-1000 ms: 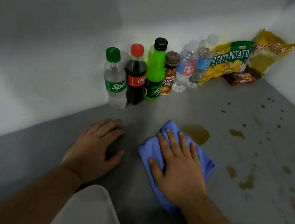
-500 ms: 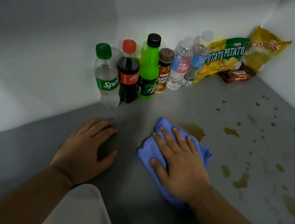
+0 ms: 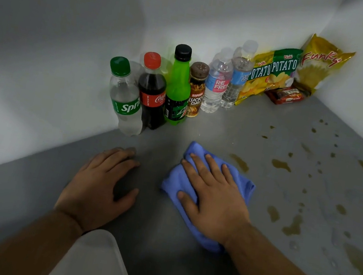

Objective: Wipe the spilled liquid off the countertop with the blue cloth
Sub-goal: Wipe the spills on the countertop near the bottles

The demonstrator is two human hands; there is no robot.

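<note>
Two hands flat on the grey surface [image 3: 176, 269]
Right hand [image 3: 215, 201] presses the blue cloth [image 3: 240, 181] with straight fingers; left hand [image 3: 98, 185] rests open; brown spilled liquid [image 3: 281, 165] dots the right.

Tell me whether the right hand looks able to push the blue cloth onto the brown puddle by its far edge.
Probably yes. The right hand lies flat on the blue cloth, the puddle sits just beyond the cloth's edge, and nothing stands between them.
</note>
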